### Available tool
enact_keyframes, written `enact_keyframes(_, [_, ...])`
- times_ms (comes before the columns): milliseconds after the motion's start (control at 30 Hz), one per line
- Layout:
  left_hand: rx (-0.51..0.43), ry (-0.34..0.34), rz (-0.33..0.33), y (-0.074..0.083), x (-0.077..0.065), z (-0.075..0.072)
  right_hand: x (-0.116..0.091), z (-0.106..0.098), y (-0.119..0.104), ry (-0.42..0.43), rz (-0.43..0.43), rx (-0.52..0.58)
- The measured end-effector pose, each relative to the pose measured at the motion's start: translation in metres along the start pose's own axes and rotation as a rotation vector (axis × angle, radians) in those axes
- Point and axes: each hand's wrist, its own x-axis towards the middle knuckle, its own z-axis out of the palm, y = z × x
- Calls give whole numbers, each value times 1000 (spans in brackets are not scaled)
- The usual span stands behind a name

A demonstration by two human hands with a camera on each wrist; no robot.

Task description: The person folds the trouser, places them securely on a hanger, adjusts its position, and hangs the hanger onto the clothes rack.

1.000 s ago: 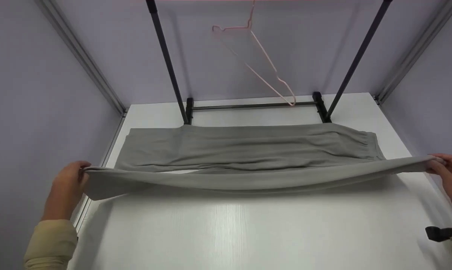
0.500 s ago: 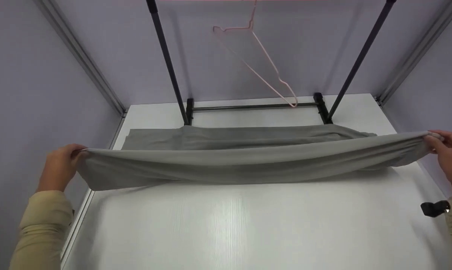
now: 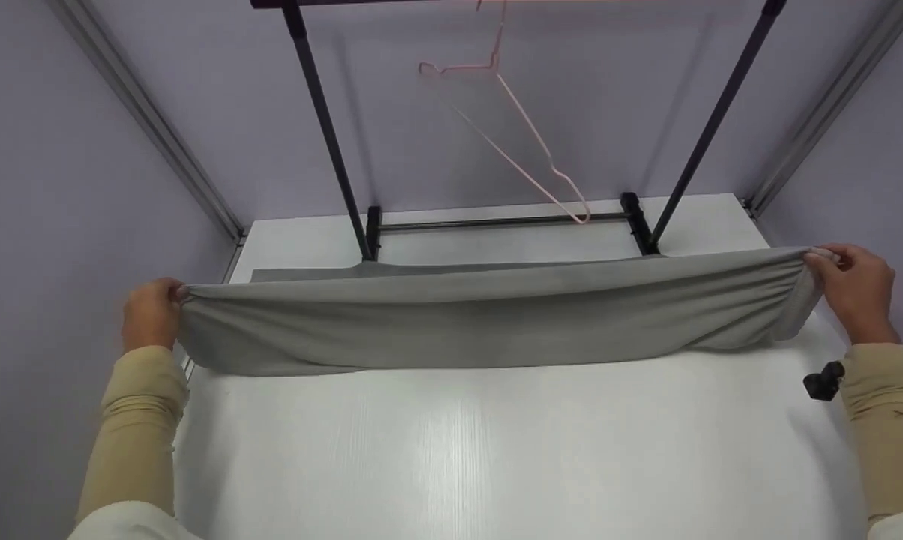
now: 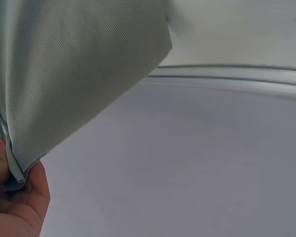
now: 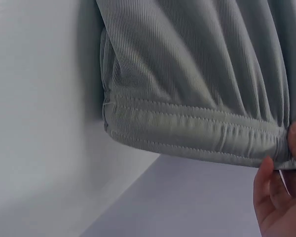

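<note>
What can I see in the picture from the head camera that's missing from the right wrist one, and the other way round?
Only the head view: the pink hanger, the left hand gripping its end of the cloth, and both sleeves.

Only the right wrist view: the rows of stitching along the gathered band and the fine ribbing, too small to make out from the head.

Both: the right hand pinching the cloth, and the white table.
</note>
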Motion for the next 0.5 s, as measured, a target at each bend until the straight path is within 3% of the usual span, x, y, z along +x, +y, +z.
enact_keyframes(267, [65,19,-109,4,19,36,12,24,-4,-40,29,63])
enact_keyframes(500, [116,-22,-180,6,32,58,23,49,-6,-34,69,-1])
